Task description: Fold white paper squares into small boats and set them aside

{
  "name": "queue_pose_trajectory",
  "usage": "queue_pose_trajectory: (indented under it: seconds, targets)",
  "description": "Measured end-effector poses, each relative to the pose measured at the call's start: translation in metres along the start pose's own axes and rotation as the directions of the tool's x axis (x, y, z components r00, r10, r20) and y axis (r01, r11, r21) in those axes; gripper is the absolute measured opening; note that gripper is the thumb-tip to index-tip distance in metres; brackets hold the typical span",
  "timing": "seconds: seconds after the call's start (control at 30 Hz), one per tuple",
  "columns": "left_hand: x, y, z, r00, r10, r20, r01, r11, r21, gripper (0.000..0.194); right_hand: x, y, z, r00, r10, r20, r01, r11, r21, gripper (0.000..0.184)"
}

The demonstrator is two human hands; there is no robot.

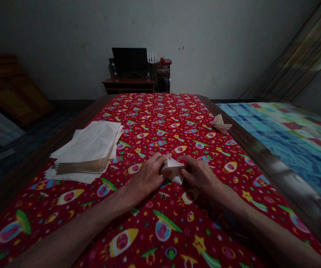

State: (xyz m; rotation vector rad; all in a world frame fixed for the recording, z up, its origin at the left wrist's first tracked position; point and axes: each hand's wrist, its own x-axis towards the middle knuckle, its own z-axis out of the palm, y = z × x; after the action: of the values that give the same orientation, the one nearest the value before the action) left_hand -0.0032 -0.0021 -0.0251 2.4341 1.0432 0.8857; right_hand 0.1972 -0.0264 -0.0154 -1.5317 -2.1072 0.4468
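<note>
Between my hands is a small piece of folded white paper [174, 171], with a pointed flap standing up and another point toward me. My left hand [151, 171] grips its left side, fingers curled over the edge. From the right, my right hand [198, 173] pinches the other side between thumb and fingers. Both hands rest low over the red patterned cloth [160, 227]. A thick stack of white paper sheets [89, 149] lies to the left of my left hand. Off to the right, near the table edge, sits a folded paper piece [221, 123].
Dark wooden borders [261, 156] run along the table's sides. To the right is a bed-like surface with a blue patterned cover [275, 149]. Against the far wall stand a black monitor [130, 62], speakers and a red telephone [165, 61]. A wooden cabinet [12, 85] stands at left.
</note>
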Motion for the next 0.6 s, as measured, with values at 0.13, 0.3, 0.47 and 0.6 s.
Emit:
queue_pose_trajectory:
  seconds: [0.13,0.3,0.47,0.6]
  targets:
    - [0.0,0.002,-0.001,0.999,-0.047,-0.009,0.047,0.999,0.019,0.041,-0.002,-0.007,0.002,0.996,0.077,0.039,-0.081,0.987,0.137,0.028]
    - [0.003,0.005,-0.007,0.986,-0.167,-0.005,0.165,0.981,-0.104,0.045,-0.002,-0.007,0.002,0.998,0.063,0.029,-0.067,0.982,0.174,0.034]
    - [0.005,0.0,-0.006,0.932,-0.348,0.102,0.357,0.83,-0.428,0.052,0.001,-0.013,-0.003,0.986,0.143,0.084,-0.159,0.959,0.234,0.04]
    - [0.007,-0.005,-0.002,0.892,-0.434,0.126,0.427,0.719,-0.548,0.056,0.001,-0.016,-0.005,0.978,0.175,0.112,-0.201,0.937,0.286,0.037]
